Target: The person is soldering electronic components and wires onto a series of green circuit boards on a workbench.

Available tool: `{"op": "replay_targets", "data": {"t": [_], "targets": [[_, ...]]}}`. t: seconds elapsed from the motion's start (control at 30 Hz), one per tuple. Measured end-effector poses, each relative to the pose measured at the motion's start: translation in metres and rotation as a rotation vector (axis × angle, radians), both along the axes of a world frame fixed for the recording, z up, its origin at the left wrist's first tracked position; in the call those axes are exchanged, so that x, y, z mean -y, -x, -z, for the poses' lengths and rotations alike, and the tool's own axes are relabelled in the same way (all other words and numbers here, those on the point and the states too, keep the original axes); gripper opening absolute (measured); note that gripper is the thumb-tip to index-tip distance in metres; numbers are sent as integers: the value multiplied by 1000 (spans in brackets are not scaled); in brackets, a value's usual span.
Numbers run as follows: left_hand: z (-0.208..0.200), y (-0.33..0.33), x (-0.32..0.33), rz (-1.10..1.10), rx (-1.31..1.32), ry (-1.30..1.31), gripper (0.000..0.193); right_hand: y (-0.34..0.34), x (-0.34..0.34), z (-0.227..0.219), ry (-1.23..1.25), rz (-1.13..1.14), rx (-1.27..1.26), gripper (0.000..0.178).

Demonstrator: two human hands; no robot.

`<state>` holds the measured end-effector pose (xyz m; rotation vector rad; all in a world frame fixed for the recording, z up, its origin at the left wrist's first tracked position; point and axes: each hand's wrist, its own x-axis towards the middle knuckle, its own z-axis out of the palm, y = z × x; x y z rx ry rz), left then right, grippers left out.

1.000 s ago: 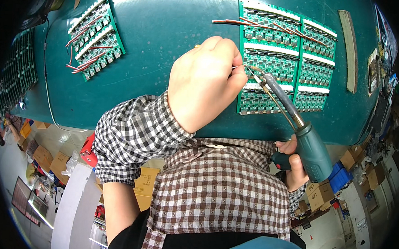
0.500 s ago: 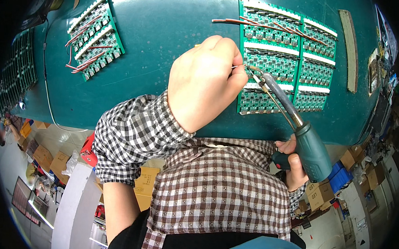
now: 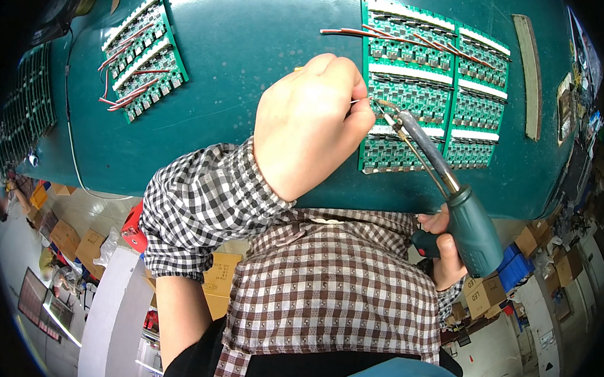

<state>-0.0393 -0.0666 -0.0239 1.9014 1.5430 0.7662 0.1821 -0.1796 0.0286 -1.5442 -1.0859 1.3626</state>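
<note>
My left hand is closed in a pinch at the left edge of a large panel of green circuit boards. A thin wire shows between its thumb and forefinger; the hand hides most of it. My right hand is wrapped around a dark green soldering gun, partly behind its body. The gun's metal barrel slants up and left, and its bent tip sits close to my left fingertips, over the edge of the panel. Whether the tip touches the wire cannot be made out. Several red and white wires lie across the panel's upper part.
A smaller green circuit board panel with red and white wires lies at the left of the green table. Dark boards stand at the far left, near a cable. A narrow strip lies right of the large panel.
</note>
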Motion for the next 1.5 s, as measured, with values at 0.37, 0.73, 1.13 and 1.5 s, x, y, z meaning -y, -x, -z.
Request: {"op": "replay_targets", "data": {"t": [0.37,0.73,1.13,1.5], "targets": [[1,0,0,-4,-1,-11,12,-1,0,1,14,-36,-25,49],[2,0,0,-3,-1,-14,13,-1,1,3,-38,10,-20,48],[2,0,1,-2,-9,-12,13,0,-4,3,-58,69,-50,40],[-20,9,3,-30,-20,-38,19,-5,-22,6,-245,157,-123,47]]}}
